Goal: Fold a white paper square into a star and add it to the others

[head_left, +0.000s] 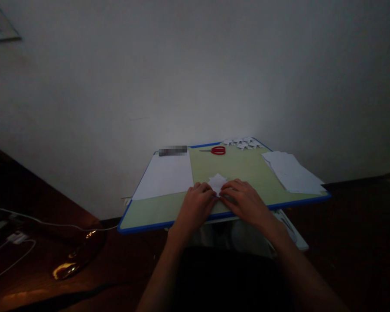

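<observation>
A small folded piece of white paper (218,181) lies near the front edge of the table, its point toward the wall. My left hand (199,200) pinches its near left side, fingers curled. On the near right side, my right hand (242,198) grips the same paper between thumb and fingers. Both sets of fingertips almost meet at its near end and hide that part. Beyond the paper, scissors with red handles (218,150) rest on the green tabletop, blades pointing left.
Several folded paper shapes (245,143) sit at the far right corner. A stack of white sheets (292,172) lies at right, and a large white sheet (165,173) at left under a blurred-out object (173,150). The blue-edged table (159,212) stands against a wall. Cables (58,224) run at left.
</observation>
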Tool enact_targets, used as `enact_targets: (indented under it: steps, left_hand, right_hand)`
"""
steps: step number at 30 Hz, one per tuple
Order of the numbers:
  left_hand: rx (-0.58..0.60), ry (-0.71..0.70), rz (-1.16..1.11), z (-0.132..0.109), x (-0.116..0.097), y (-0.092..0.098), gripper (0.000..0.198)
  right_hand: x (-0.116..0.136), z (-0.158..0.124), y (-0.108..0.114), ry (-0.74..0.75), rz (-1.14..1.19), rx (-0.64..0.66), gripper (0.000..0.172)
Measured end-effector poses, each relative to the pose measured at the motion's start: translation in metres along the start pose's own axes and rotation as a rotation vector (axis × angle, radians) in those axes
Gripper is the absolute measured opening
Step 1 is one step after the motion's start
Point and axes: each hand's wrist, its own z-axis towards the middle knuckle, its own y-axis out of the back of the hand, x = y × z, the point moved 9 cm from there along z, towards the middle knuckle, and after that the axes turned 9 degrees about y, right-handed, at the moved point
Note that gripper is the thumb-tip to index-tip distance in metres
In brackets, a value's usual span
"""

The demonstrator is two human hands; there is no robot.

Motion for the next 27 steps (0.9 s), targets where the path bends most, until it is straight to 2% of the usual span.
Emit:
enact_targets:
  steps: [4,7,13,21,27]
  left_hand:
    - [0.033,-0.049,-0.008,0.001,0.000,-0.003,0.014]
    - [0.058,-0.013,-0.089,0.004,0.004,-0.004,0.016]
    - [0.107,0.100,-0.212,0.020,0.016,-0.001,0.016]
    - [0.324,0.149,-0.277,0.048,0.032,-0.012,0.017]
    - [0.344,0.166,-0.264,0.051,0.033,-0.013,0.021]
  right_hand:
    - [-0.001,0.001,-0.003,0.026,0.037,0.015,0.010]
    - [-0.003,0.003,-0.005,0.029,0.103,0.022,0.015]
    - [-0.019,0.011,-0.012,-0.058,0.275,0.062,0.018]
    - [-0.036,0.020,-0.018,-0.135,0.378,0.128,0.016]
    - [-0.042,0.023,-0.022,-0.205,0.362,0.140,0.017]
